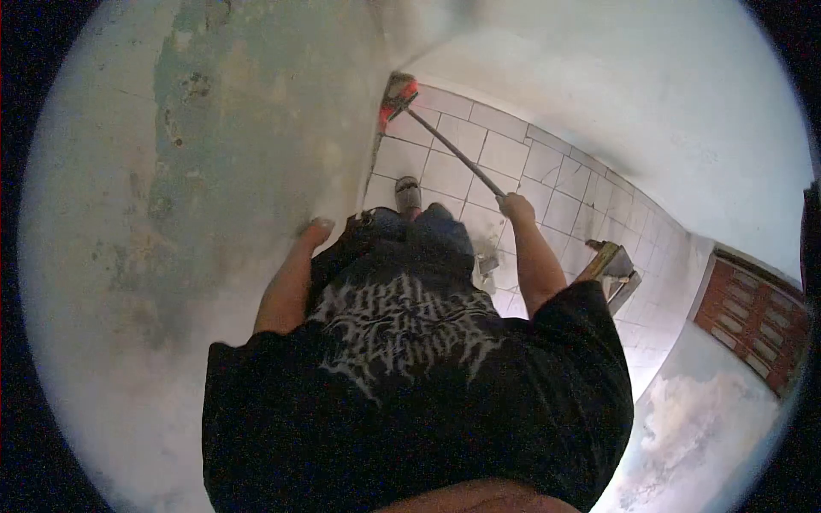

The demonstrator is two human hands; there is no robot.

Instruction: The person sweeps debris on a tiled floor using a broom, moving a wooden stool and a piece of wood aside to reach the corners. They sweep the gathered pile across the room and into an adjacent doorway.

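Note:
My right hand [516,206] grips the top of a long dark broom handle [451,150]. The handle slants down to a red broom head [398,96] that rests on the white tiled floor [505,154] in the far corner, against the wall. My left hand [315,227] hangs by my hip, close to the stained wall, with fingers curled and nothing seen in it. I look down over my black printed T-shirt [410,342] and dark trousers. One sandalled foot [409,193] shows on the tiles.
A worn, green-stained plaster wall [197,171] fills the left side. A pale wall [650,94] closes the far side. A dustpan-like object [611,265] lies on the tiles at right. A red-brown panelled door [753,321] stands at the far right.

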